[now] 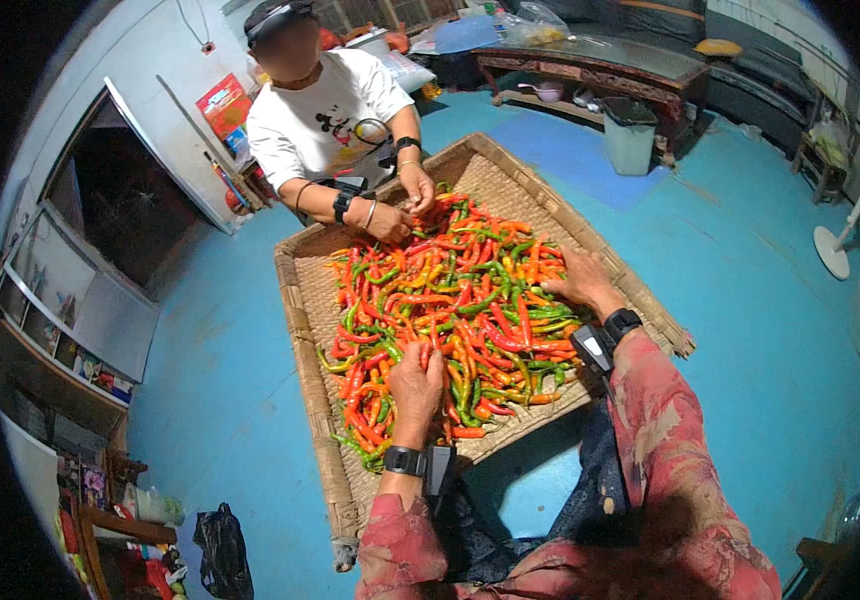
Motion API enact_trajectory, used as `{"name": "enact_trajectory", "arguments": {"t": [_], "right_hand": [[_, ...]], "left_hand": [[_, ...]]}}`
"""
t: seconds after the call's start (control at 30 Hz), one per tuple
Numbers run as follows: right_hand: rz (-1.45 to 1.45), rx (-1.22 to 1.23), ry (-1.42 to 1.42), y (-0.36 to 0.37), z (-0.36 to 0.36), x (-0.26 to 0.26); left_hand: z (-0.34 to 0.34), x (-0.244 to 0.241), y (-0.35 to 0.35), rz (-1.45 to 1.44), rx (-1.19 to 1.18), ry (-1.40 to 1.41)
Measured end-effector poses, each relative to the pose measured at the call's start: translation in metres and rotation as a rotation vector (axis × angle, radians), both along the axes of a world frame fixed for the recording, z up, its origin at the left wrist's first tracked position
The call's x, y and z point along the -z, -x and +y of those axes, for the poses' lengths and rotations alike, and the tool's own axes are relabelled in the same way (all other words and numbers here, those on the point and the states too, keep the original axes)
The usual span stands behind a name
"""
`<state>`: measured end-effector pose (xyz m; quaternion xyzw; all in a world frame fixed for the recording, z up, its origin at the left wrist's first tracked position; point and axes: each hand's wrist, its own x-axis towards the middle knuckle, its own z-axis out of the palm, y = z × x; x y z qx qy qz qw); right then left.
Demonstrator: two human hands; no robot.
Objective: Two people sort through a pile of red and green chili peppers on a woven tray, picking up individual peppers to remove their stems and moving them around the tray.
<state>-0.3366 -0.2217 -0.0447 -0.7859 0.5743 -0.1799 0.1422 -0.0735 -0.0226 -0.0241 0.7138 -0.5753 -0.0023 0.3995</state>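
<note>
A large shallow woven bamboo tray [302,315] lies before me, heaped with red, orange and green chili peppers [467,300]. Over the near left part of the heap is my left hand [416,386], its thumb and fingertips drawn together around what looks like a red chili pepper [425,357]. My right hand [589,279] rests at the heap's right side with thumb and fingers apart, touching the peppers; part of its fingers is hidden. I can make out nothing held in it. Both wrists carry black straps with small devices.
Across the tray a person [332,120] in a white shirt has both hands [404,206] in the peppers at the far edge. A low wooden table [595,64] and a waste bin [629,135] stand behind. A black plastic bag [224,551] lies on the blue floor [212,360], lower left.
</note>
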Motion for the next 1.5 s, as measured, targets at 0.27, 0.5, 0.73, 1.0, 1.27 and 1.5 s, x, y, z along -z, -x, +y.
{"name": "enact_trajectory", "arguments": {"t": [0.27, 0.5, 0.73, 1.0, 1.27, 1.5], "right_hand": [[0.095, -0.007, -0.011, -0.025, 0.02, -0.014], [0.206, -0.099, 0.012, -0.038, 0.018, -0.012], [0.144, -0.207, 0.159, -0.038, 0.006, -0.001], [0.051, -0.314, 0.325, -0.04, 0.03, -0.046], [-0.071, -0.562, 0.456, -0.06, 0.072, -0.075], [-0.033, -0.806, 0.413, -0.095, 0.105, -0.058]], "left_hand": [[-0.001, 0.002, -0.001, -0.052, 0.003, 0.043], [0.002, 0.001, -0.003, -0.061, -0.009, 0.044], [0.001, -0.003, -0.001, 0.006, -0.017, 0.013], [-0.001, 0.003, -0.001, 0.009, 0.002, 0.039], [0.0, -0.002, 0.005, 0.013, 0.025, 0.017], [-0.003, -0.002, -0.004, 0.052, 0.014, 0.017]]}}
